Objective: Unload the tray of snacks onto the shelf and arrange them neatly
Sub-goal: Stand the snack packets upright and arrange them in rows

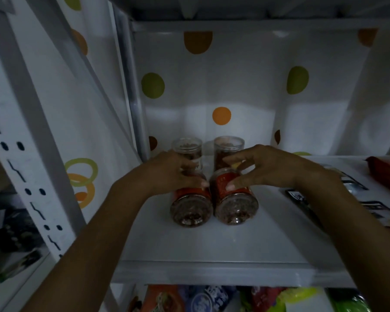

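Shelf [212, 244]: you are working on its white board, left of middle; all four jars are sitting here.
Packets [298, 196]: lying flat along the right side, well apart from your hands.
Left hand [169, 172]: curling round the far part of the left jar [190, 206], thumb pressing its red label.
Right hand [263, 167]: pinching the right jar [234, 201], thumb on the label, fingers arching over its far end.
Left jar: lying or tipping, which one is unclear. Its long axis is running away from you and a round clear end is facing you. Your grip is sitting on the far half.
Right jar: lying the same way, axis parallel, touching or just beside the left jar.
Back jars [187, 149]: standing upright just behind, lids up.
Coming move: you are probably standing both front jars up. Each hand is holding its own nearer jar, so no crossing looks needed.
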